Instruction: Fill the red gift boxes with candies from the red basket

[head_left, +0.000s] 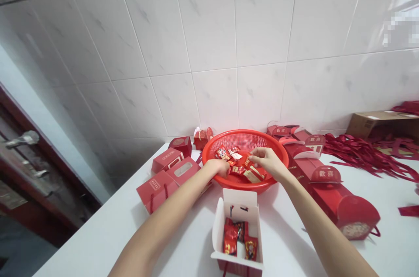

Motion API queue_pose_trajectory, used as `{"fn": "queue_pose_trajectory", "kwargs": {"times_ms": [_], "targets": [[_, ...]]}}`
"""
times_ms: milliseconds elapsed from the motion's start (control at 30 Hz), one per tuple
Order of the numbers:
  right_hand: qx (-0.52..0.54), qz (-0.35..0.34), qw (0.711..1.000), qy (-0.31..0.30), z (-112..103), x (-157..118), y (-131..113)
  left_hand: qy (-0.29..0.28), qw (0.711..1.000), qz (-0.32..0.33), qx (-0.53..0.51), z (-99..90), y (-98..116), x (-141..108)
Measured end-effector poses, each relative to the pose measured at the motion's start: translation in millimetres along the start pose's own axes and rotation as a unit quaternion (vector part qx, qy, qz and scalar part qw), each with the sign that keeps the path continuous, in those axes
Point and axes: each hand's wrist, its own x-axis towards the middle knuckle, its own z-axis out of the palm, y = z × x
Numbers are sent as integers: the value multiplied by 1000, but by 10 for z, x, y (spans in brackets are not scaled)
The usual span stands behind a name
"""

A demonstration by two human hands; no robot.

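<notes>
Both hands reach into a red plastic colander (242, 135) with several red-wrapped candies (238, 169) in it. At the left side of the colander, my left hand (221, 167) is curled downward; its fingertips are hidden, so what they hold cannot be made out. My right hand (266, 160) has thumb and fingers pinched together on a red-wrapped candy (249, 160) at the right of the pile. In front of the colander stands an open gift box (218, 231), white inside, its flaps up and several wrapped candies (236, 237) lying in it.
Red gift boxes (157, 189) stand left of the colander. A row of red boxes with rounded ends (343, 202) runs along its right. Dark red ribbons (353, 150) lie farther right beside a cardboard box (363, 126). A tiled wall (262, 28) borders the white table (281, 242).
</notes>
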Motion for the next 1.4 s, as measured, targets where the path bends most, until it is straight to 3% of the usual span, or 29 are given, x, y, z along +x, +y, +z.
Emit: {"fn": "queue_pose_trajectory", "kwargs": {"times_ms": [167,400,533,633,800,933,1200,1400], "targets": [[-14,1,1000,7,-8,19,37,32,999,23,-21,35,-50,62],[-28,-4,999,17,-28,34,68,115,990,74,-43,-155,-119,286],[-31,1,999,18,-32,45,82,86,990,104,-45,-178,-61,406],[-33,2,999,18,-30,47,86,53,994,87,-36,-139,-41,449],[-34,-2,999,23,-30,41,79,48,997,46,-40,-106,-102,398],[-36,-8,999,25,-36,34,70,100,993,21,-55,-103,-140,293],[-42,-12,999,17,-30,22,60,166,979,57,-98,-84,-118,184],[-47,-13,999,17,-15,13,52,232,963,46,-127,-52,-85,150]]}}
